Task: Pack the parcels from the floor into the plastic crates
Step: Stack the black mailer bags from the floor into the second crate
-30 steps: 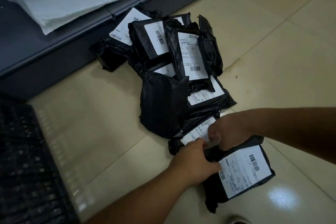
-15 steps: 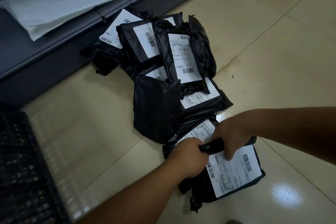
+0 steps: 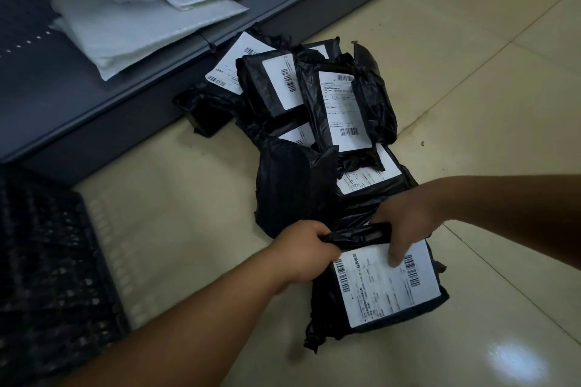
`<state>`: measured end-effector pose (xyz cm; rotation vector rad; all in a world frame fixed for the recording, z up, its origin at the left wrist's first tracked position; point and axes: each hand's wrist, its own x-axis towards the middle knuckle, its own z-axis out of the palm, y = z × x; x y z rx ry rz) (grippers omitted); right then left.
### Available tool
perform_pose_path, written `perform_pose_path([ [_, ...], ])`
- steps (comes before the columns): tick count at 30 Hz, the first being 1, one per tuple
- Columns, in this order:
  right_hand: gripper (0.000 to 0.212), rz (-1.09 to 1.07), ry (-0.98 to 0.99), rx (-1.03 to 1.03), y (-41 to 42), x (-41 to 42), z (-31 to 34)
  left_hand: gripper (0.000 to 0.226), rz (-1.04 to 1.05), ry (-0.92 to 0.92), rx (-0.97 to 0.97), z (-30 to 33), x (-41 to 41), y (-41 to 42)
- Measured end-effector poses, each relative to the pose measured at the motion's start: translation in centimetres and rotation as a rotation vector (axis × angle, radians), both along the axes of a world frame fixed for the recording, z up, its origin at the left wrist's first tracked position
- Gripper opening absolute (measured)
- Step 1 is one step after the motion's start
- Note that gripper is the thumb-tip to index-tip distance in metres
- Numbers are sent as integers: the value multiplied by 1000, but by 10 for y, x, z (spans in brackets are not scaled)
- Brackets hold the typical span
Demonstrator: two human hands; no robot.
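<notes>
Both hands are on the nearest parcel point(image 3: 386, 289), a black poly mailer with a white shipping label, low and right of centre in the frame. The left hand point(image 3: 306, 253) has its fingers curled round the bunched top edge of the bag at its left corner. The right hand point(image 3: 405, 223) clamps the same edge from above, fingers hooked over the black fold and one fingertip pressing down on the label. The parcel sits at the near end of the pile of parcels point(image 3: 314, 122), its bottom end against the tiled floor point(image 3: 195, 185); whether it is fully lifted cannot be told.

The rest of the heap runs from the centre toward the upper middle, overlapping black bags, some label-up, leaning against the grey shelf base point(image 3: 125, 110). White padded mailers point(image 3: 144, 22) lie on the shelf in the upper left. The black plastic crate point(image 3: 50, 261), with its lattice wall, waits at the lower left edge.

The risks from here: the grip is all on loose film at one end, so the contents may swing or the thin plastic may stretch and tear as the bag comes up. The neighbouring bag just above overlaps closely, and dragging this one out could tumble the stack. The swing leftward to the crate also crosses open floor, a slip there drops it.
</notes>
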<state>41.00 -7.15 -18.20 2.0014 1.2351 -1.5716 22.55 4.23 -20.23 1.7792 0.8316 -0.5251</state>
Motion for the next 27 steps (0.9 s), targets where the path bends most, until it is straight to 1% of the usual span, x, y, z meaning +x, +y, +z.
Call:
perform_pose_path([
  [4,39,-110,57,53,11,-3,11,5,84,15,-33,14,-14,32],
  [6,38,-174,90,93,20,-6,19,8,127,19,-67,22,-22,49],
  [9,32,-276,180,151,36,-10,31,13,187,18,-76,34,-37,75],
  [11,31,-348,244,185,47,-13,39,11,237,10,-72,43,-46,91],
  [15,38,-544,422,248,68,-24,54,2,345,-7,-74,58,-69,121],
  [18,43,-679,518,340,83,-34,63,6,424,-23,-87,70,-88,143],
  [20,45,-769,566,413,96,-43,69,16,487,-47,-92,79,-101,158],
  [23,42,-913,604,514,116,-58,79,21,573,-100,-85,93,-118,176],
  [27,36,-1000,583,626,145,-87,93,15,667,-178,-56,111,-140,202],
])
